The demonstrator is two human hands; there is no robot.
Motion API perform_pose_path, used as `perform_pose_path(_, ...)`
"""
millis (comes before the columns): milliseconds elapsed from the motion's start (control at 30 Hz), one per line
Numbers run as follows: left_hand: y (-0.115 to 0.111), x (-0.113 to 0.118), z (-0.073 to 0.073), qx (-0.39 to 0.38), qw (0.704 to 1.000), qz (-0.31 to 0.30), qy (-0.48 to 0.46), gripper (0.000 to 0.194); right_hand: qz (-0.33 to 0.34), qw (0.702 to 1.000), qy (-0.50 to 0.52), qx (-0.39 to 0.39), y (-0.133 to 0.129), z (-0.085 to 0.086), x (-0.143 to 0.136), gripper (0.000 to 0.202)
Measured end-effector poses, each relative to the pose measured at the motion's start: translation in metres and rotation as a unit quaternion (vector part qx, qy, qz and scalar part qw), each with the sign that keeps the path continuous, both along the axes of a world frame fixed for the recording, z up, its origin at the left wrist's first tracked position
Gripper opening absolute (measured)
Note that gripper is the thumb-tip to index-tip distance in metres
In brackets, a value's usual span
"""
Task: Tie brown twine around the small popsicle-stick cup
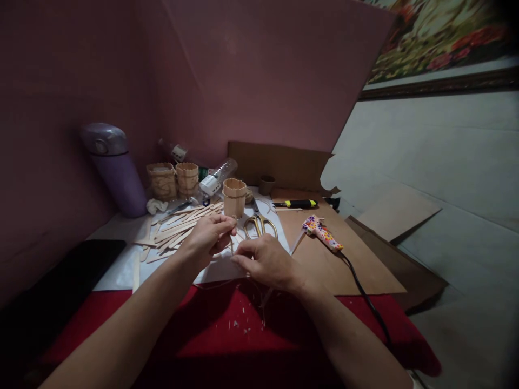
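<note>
Between my two hands runs a short stretch of thin, pale twine [232, 246]. My left hand [211, 237] pinches its upper part, thumb against fingers. Just to the right and lower, my right hand [268, 262] is closed on the twine with thumb and fingertips. Loose strands hang below the right hand over the red cloth. Behind the hands stands a small wooden-stick cup [234, 201] with a band around it. Gold-handled scissors [261, 224] lie just beyond my right hand. Left of my left hand is a pile of wooden craft sticks [178, 229].
A patterned glue gun [323, 232] with a black cord lies on cardboard [357, 275] at the right, near a yellow-black utility knife [298, 203]. Two banded cups [162, 182], plastic bottles [219, 176] and a purple tumbler [117, 175] stand or lie at the back left. Scraps dot the red cloth [203, 335].
</note>
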State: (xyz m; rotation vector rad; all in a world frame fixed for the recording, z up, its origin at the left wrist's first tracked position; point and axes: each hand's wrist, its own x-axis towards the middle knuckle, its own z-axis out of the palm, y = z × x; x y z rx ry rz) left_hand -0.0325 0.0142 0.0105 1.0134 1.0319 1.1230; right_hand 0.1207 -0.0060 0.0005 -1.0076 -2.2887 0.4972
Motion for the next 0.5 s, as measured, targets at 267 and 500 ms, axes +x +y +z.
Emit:
perform_pose_path(267, -0.002, 0.003, -0.005, 0.026, 0.998, -0.059, 0.021, 0.022, -0.096, 0.935, 0.285, -0.187, 0.014, 0.002, 0.003, 0.028)
perform_pose_path(500, -0.004, 0.007, -0.002, 0.046, 0.993, -0.025, 0.103, 0.015, -0.062, 0.915, 0.276, -0.287, 0.021, -0.006, 0.0, 0.028)
